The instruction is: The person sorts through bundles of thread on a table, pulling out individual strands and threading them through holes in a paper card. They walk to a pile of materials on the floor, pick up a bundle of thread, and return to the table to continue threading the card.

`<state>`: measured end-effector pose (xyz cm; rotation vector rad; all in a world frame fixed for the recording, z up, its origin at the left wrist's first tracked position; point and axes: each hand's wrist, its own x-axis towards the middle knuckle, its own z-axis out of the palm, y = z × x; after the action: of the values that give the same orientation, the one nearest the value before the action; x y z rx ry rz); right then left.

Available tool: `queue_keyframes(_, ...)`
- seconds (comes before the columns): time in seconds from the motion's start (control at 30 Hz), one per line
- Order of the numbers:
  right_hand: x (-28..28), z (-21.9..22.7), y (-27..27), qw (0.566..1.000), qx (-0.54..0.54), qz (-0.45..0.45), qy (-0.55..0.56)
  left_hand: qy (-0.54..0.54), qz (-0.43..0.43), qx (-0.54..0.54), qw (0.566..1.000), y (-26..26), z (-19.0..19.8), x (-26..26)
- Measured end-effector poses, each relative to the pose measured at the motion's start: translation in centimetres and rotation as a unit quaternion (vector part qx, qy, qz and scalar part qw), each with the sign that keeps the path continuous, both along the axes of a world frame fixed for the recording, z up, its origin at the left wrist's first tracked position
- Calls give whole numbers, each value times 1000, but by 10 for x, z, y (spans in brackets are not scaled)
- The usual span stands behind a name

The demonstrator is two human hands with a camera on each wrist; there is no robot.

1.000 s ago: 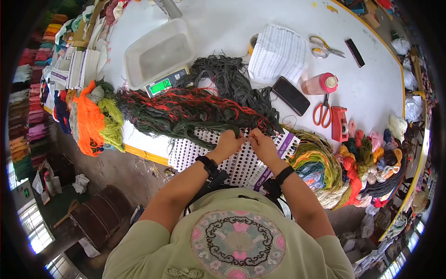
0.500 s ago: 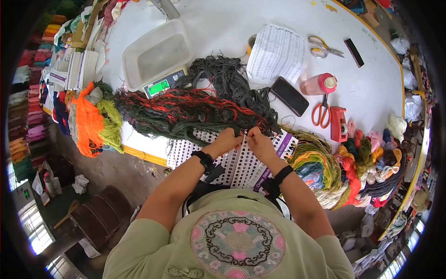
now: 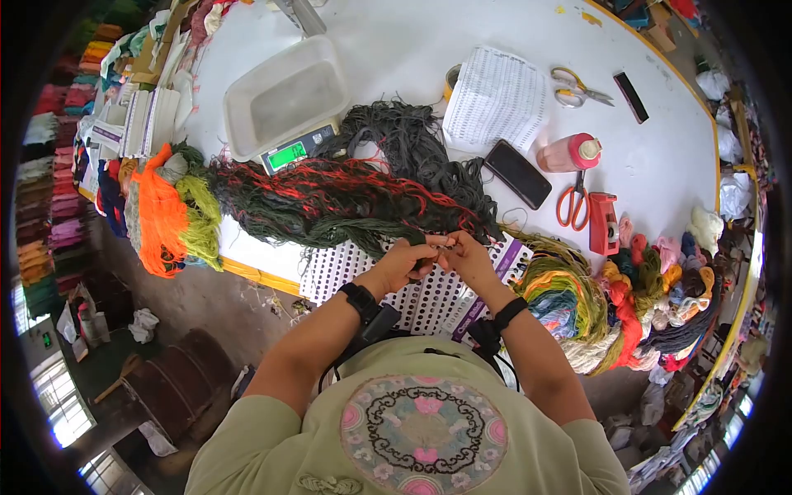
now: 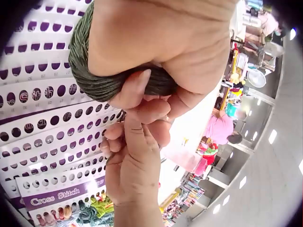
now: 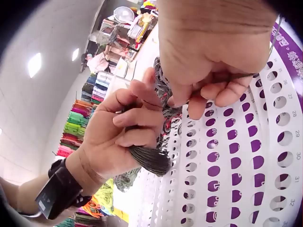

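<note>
My left hand [image 3: 404,261] grips a hank of dark green thread [image 4: 94,78], its fingers curled round the strands. In the right wrist view a bundled end of this hank [image 5: 150,161] sticks out below the fingers. Close against it, my right hand [image 3: 469,261] has its fingertips bent in, and a dark strand [image 5: 241,75] runs through its curled fingers. The fingertips of both hands meet in the left wrist view. Under the hands lie white punched thread cards [image 3: 355,276] with purple bands. Just beyond is a long heap of dark and red thread [image 3: 330,198].
A scale [image 3: 289,153] carrying a clear plastic tub [image 3: 285,99] stands at the back left. To the right are a phone [image 3: 518,174], printed sheets [image 3: 495,99], red-handled scissors [image 3: 572,206], a bottle [image 3: 569,154] and a red tape dispenser [image 3: 603,223]. Coloured skeins [image 3: 569,289] hang along the right edge.
My left hand has turned and come slightly nearer the body, its fingers now reaching over to the right hand. The green loop has been drawn along with it. My right hand stays nearly in place.
</note>
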<state>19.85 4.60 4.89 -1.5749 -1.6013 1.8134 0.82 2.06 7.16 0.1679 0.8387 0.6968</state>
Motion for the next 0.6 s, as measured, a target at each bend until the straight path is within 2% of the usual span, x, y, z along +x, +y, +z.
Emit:
queue_keyframes(0.07, 0, 3, 2, 999, -29, -8, 12, 155, -101, 22, 983, 4, 4, 6)
queue_keyframes(0.1, 0, 2, 2, 997, -51, -33, 57, 154, -99, 22, 983, 3, -3, 8)
queue_keyframes(0.13, 0, 1, 2, 990, -74, -57, 102, 210, -161, 83, 961, 0, -15, 10)
queue_keyframes(0.17, 0, 2, 2, 991, -74, -55, 102, 264, -221, 143, 928, -2, -22, 10)
queue_keyframes(0.2, 2, 3, 3, 992, -83, -41, 89, 264, -220, 144, 928, -6, -28, 10)
queue_keyframes(0.23, 2, 5, 4, 993, -91, -29, 76, 363, -216, 262, 867, -10, -34, 10)
queue_keyframes(0.27, 2, 0, 2, 993, -90, -30, 76, 452, -206, 374, 783, -12, -35, 10)
queue_keyframes(0.3, 2, -9, -1, 998, -30, -9, 46, 452, -206, 375, 783, -11, -34, 8)
queue_keyframes(0.33, 3, -17, -4, 999, 30, 12, 15, 519, -169, 352, 760, -10, -31, 4)
queue_keyframes(0.37, 3, -18, -5, 999, 31, 11, 15, 584, -130, 327, 732, -8, -27, -1)
queue_keyframes(0.4, 3, -18, -5, 998, 44, 31, -24, 533, -98, 239, 806, -3, -11, -11)
queue_keyframes(0.43, 3, -19, -6, 995, 58, 52, -63, 429, -79, 126, 891, 3, -4, -28)
queue_keyframes(0.47, 3, -19, -7, 995, 57, 50, -61, 313, -58, 8, 948, 8, 4, -46)
queue_keyframes(0.5, 2, -20, -7, 995, 65, 46, -65, 296, -26, -9, 955, 13, 36, -54)
queue_keyframes(0.6, 1, -20, -8, 994, 74, 40, -70, 255, 14, 1, 967, 13, 89, -92)
